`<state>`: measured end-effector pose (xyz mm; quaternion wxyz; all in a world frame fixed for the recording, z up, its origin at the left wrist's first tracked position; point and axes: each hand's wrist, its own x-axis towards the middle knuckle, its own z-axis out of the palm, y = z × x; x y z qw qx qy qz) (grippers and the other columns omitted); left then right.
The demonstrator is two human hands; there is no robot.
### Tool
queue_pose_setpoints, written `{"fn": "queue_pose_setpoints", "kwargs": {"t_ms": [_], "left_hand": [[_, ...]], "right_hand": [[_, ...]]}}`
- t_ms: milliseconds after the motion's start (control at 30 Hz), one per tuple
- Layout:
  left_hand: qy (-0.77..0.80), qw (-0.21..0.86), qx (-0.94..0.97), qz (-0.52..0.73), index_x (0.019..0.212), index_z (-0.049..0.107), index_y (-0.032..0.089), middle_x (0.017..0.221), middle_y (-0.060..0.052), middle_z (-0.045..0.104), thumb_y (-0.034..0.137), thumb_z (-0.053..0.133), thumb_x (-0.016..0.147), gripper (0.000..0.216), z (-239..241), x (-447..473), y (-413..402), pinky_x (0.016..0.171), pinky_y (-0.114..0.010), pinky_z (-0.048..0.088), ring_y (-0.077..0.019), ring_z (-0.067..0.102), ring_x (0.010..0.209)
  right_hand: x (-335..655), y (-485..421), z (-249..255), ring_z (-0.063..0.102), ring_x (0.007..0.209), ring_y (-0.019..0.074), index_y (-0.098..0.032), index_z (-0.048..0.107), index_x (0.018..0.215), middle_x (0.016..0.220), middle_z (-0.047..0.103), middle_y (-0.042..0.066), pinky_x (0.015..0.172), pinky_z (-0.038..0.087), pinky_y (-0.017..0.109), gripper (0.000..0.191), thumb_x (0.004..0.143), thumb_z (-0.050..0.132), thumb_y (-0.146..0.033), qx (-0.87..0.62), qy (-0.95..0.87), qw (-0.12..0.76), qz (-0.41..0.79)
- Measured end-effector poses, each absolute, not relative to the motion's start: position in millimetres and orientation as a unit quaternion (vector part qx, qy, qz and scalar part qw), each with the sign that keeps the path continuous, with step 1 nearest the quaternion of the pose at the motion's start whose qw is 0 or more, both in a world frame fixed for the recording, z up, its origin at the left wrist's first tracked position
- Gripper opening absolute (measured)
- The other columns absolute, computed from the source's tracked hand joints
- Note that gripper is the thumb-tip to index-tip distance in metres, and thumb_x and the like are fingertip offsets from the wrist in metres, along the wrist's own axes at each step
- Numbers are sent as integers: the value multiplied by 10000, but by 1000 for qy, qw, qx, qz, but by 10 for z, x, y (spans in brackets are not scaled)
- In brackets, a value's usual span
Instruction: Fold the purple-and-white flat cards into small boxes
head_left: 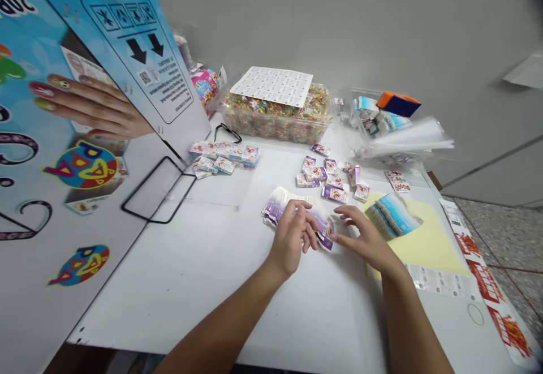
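A fanned row of flat purple-and-white card boxes (278, 207) lies on the white table in front of me. Over its middle is my left hand (292, 235), fingers loosely bent and apart, with nothing visible in it. My right hand (367, 238) is at the row's right end, its thumb and fingers spread. The right thumb tip is close to the end card; whether it touches cannot be made out. Just beyond the hands, several small folded purple-and-white boxes (335, 194) lie scattered.
Small boxes (224, 153) sit in rows at left, near a black wire frame (159, 221). Behind stand a tub of colourful packets (271, 122) and a clear bin (365, 150). Blue flat cards (394, 215) rest on yellow paper (441, 244). A printed display board (127, 204) rises at left.
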<state>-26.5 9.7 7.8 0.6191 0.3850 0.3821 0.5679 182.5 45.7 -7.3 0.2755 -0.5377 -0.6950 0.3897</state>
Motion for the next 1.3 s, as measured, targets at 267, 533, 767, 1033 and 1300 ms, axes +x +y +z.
{"fn": "queue_pose_setpoints", "kwargs": {"t_ms": [267, 533, 767, 1033, 1300], "left_hand": [[396, 618, 363, 574, 990, 512, 196, 709, 17, 608, 600, 425, 958, 415, 80, -283, 134, 404, -193, 290, -91, 542, 439], [390, 623, 368, 570, 958, 507, 192, 708, 27, 600, 535, 468, 959, 345, 72, -284, 150, 410, -194, 287, -76, 527, 430], [389, 622, 368, 570, 945, 511, 194, 726, 29, 602, 503, 471, 967, 312, 83, -289, 131, 423, -188, 288, -65, 522, 439], [403, 621, 377, 556, 939, 515, 188, 717, 35, 590, 521, 504, 954, 334, 60, -291, 160, 443, -189, 319, -62, 520, 441], [271, 768, 424, 397, 1103, 587, 149, 912, -80, 668, 500, 726, 822, 471, 47, -232, 88, 704, -288, 529, -214, 688, 850]], "right_hand": [[1772, 439, -212, 414, 1354, 349, -285, 399, 1451, 1408, 498, 117, 1122, 371, 549, 821, 739, 806, -328, -503, -790, 167, 309], [1717, 428, -187, 477, 1264, 332, -255, 443, 1339, 1307, 526, 110, 1065, 424, 499, 698, 729, 782, -294, -496, -803, 167, 285], [1675, 412, -163, 481, 1237, 327, -262, 398, 1357, 1284, 519, 102, 1049, 428, 487, 713, 737, 747, -235, -478, -816, 179, 273], [1747, 349, 2, 505, 1197, 307, -276, 316, 1440, 1287, 473, 100, 1070, 411, 512, 828, 751, 772, -328, -456, -791, 290, 285], [1473, -2, 157, 487, 1172, 298, -302, 251, 1491, 1269, 406, 103, 948, 525, 430, 948, 715, 786, -210, -384, -801, 356, 290]]}}
